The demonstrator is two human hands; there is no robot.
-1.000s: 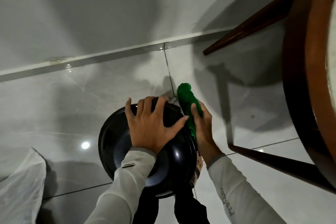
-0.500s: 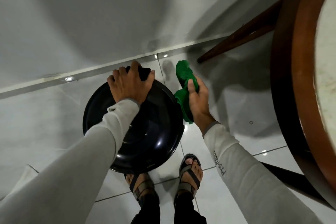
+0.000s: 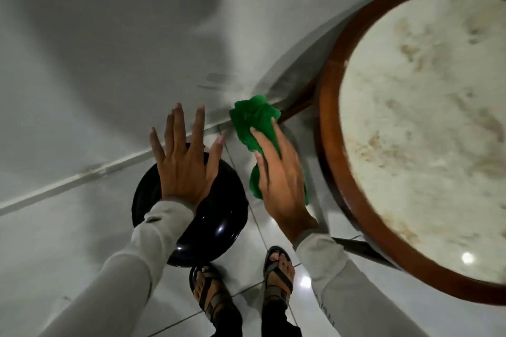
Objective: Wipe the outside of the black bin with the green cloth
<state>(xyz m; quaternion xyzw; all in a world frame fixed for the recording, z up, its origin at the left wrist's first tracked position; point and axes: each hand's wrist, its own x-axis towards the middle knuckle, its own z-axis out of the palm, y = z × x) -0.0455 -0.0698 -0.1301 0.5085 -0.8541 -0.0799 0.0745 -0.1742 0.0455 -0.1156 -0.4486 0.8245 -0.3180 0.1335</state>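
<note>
The black bin (image 3: 219, 216) stands on the white tiled floor below me, glossy and round, seen from above. My left hand (image 3: 183, 161) hovers over its far side with fingers spread wide, holding nothing; my forearm hides part of the bin. My right hand (image 3: 279, 178) is to the right of the bin and grips the crumpled green cloth (image 3: 254, 120), which sticks out past my fingers. The cloth is clear of the bin.
A round table (image 3: 421, 128) with a pale marbled top and brown wooden rim fills the right side, close to my right arm. A grey wall meets the floor just beyond the bin. My sandalled feet (image 3: 241, 282) stand just behind the bin.
My left hand has let go of the bin's far edge and lifted with fingers spread. The view has risen and swung right, bringing the tabletop in. The right hand still holds the cloth.
</note>
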